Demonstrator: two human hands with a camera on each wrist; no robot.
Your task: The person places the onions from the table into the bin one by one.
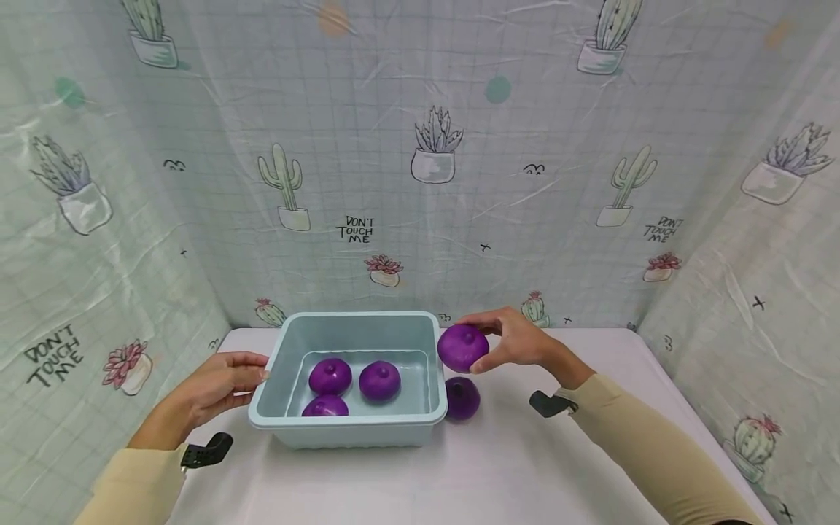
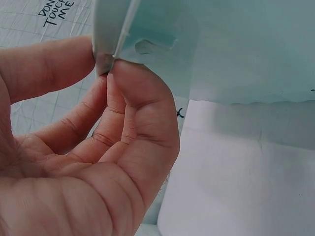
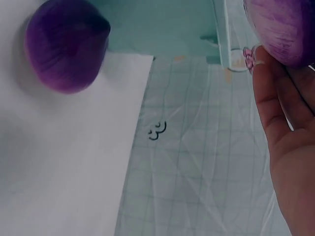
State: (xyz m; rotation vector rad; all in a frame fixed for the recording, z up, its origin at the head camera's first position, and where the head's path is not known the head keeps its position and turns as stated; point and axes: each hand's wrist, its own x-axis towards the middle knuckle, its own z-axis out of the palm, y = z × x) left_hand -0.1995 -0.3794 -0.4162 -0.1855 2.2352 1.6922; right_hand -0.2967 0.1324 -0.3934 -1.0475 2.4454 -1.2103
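Observation:
My right hand (image 1: 515, 337) holds a purple onion (image 1: 462, 348) between thumb and fingers, raised beside the right rim of a pale blue plastic bin (image 1: 348, 432). In the right wrist view, that onion (image 3: 288, 29) is cut off by the frame's corner. Another onion (image 1: 463, 399) lies on the table against the bin's right side, below the held one. Inside the bin sit three more, one at the left (image 1: 330, 377), one at the right (image 1: 379, 380) and one partly hidden by the front wall (image 1: 326, 406). My left hand (image 2: 123, 118) pinches the bin's left rim (image 2: 104, 44).
The bin stands on a white table (image 1: 525, 459). A patterned plastic sheet (image 1: 367, 146) printed with cacti hangs behind the table and along both sides. Black wrist mounts (image 1: 208, 450) stick out from both sleeves.

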